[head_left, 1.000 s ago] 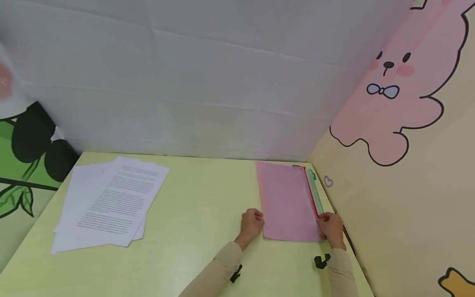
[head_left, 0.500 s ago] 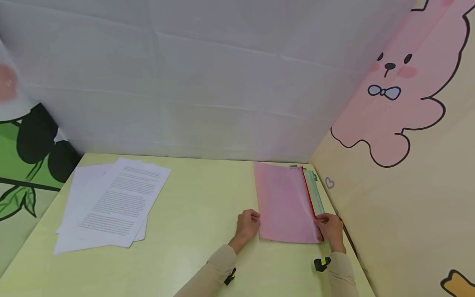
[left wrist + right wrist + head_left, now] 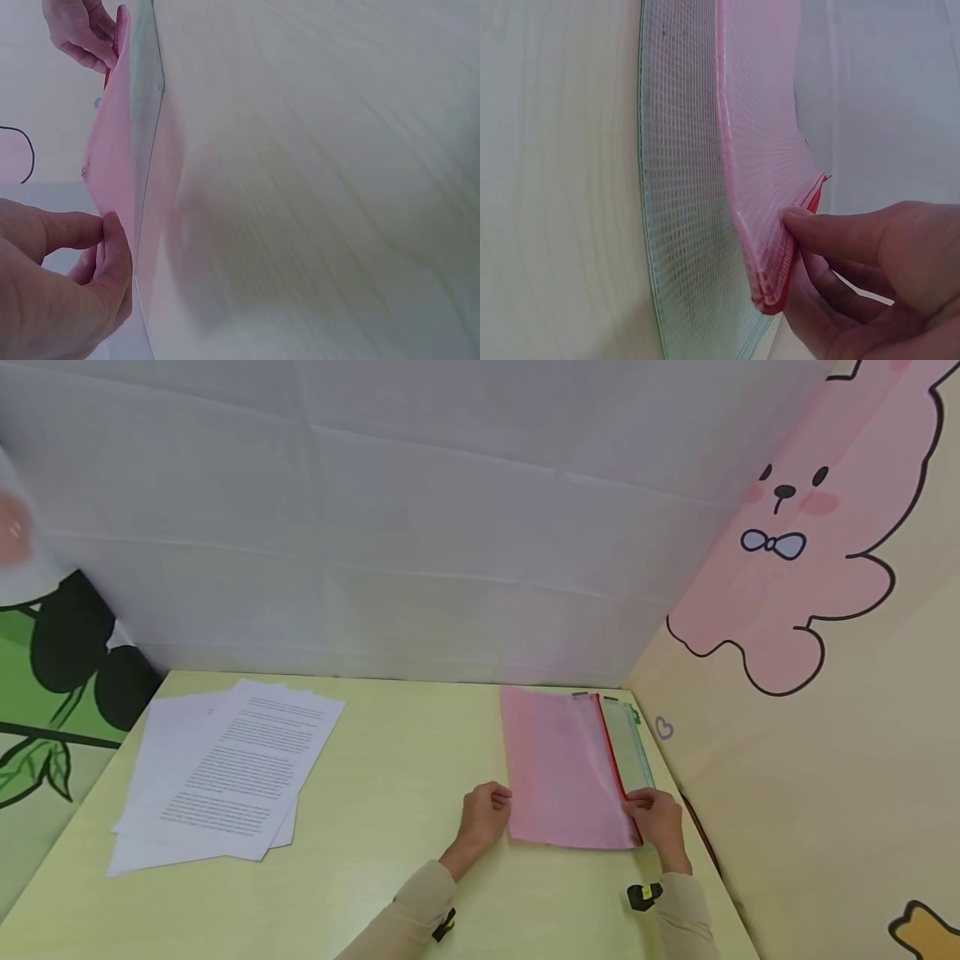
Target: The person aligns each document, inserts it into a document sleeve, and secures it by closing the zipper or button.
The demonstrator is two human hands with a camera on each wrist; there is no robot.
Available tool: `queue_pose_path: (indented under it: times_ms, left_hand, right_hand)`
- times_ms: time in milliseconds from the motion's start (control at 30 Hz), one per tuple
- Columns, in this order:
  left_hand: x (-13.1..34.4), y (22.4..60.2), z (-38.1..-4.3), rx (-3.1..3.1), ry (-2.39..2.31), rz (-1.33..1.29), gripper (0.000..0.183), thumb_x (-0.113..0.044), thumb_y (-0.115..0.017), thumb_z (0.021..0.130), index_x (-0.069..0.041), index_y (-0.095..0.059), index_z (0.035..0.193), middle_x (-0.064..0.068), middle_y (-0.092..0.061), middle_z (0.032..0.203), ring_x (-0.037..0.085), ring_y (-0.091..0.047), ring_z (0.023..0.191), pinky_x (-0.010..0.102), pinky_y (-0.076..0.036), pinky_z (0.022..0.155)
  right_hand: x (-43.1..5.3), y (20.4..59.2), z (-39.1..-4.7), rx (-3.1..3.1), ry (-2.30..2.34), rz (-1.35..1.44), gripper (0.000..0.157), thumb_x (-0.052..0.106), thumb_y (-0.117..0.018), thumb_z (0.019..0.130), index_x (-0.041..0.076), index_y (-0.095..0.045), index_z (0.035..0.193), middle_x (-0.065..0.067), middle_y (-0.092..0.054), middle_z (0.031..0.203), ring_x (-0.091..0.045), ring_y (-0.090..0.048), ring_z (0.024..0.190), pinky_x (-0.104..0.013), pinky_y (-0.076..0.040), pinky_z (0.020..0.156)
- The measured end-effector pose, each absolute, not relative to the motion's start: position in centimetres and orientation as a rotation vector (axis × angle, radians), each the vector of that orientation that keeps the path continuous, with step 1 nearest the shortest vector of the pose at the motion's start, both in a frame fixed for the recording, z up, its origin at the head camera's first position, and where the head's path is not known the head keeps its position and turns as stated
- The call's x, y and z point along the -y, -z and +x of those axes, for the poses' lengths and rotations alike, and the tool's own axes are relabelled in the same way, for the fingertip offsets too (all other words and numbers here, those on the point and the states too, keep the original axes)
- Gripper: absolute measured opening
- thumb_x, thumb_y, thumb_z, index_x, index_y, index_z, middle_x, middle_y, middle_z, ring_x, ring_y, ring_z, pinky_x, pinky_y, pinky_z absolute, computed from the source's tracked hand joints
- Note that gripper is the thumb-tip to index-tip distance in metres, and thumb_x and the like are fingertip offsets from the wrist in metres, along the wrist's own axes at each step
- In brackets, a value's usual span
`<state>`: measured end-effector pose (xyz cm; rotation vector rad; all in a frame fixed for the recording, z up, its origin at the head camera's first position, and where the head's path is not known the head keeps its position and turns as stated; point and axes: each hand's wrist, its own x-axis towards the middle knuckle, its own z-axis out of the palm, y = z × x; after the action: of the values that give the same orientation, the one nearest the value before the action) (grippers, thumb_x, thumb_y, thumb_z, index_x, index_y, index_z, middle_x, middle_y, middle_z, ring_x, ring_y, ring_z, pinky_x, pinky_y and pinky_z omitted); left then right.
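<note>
A pink mesh zipper pouch (image 3: 558, 768) with a red zipper edge is at the table's right side. It overlaps a green mesh zipper pouch (image 3: 628, 735) lying on the table, whose right strip shows. My left hand (image 3: 482, 818) pinches the pink pouch's left edge between thumb and fingers, as the left wrist view also shows. My right hand (image 3: 662, 822) pinches its red zipper edge near the front corner. In the right wrist view the pink pouch (image 3: 761, 150) bows upward, its near edge raised off the green pouch (image 3: 682, 180).
Several printed paper sheets (image 3: 232, 768) lie overlapping on the left of the pale yellow table (image 3: 390, 777). A white cloth (image 3: 420, 527) hangs behind the table. A wall (image 3: 825, 810) with cartoon drawings borders the right edge.
Both hands have moved a little left, carrying the pink pouch with them. A wider strip of the green pouch now shows on the right. The paper sheets have stayed put.
</note>
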<state>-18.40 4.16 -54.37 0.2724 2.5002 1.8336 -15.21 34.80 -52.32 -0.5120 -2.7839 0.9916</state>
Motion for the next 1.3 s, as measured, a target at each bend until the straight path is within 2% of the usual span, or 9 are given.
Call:
queue_pose_path:
  times_ms: [300,633,1300]
  left_hand:
    - [-2.0,53.5,-17.4,-2.547,-1.909,0.374,0.014,0.011,-0.061,0.081,0.009,-0.069,0.092,0.012,-0.069,0.082,0.017,-0.067,0.074,0.028,-0.058,0.067]
    - [-0.2,52.8,-16.8,-2.546,-1.876,0.362,0.013,0.014,-0.065,0.085,0.007,-0.07,0.095,0.014,-0.071,0.086,0.026,-0.069,0.08,0.027,-0.058,0.071]
    - [4.2,51.7,-14.6,-2.552,-1.912,0.394,0.011,0.01,-0.068,0.09,0.003,-0.071,0.098,0.012,-0.072,0.092,0.024,-0.069,0.085,0.028,-0.059,0.073]
  right_hand:
    - [-33.7,52.6,-15.3,2.786,-1.028,-0.464,0.014,0.007,-0.081,0.087,-0.003,-0.075,0.096,-0.01,-0.074,0.083,-0.017,-0.067,0.071,-0.031,-0.054,0.064]
    - [-32.2,51.9,-15.0,2.769,-1.148,-0.404,0.015,0.005,-0.08,0.088,-0.004,-0.074,0.098,-0.012,-0.073,0.087,-0.018,-0.067,0.075,-0.022,-0.052,0.064]
    - [-28.9,52.1,-14.5,2.733,-1.307,-0.312,0.013,0.004,-0.08,0.089,-0.001,-0.073,0.099,-0.011,-0.073,0.091,-0.022,-0.067,0.083,-0.02,-0.055,0.07]
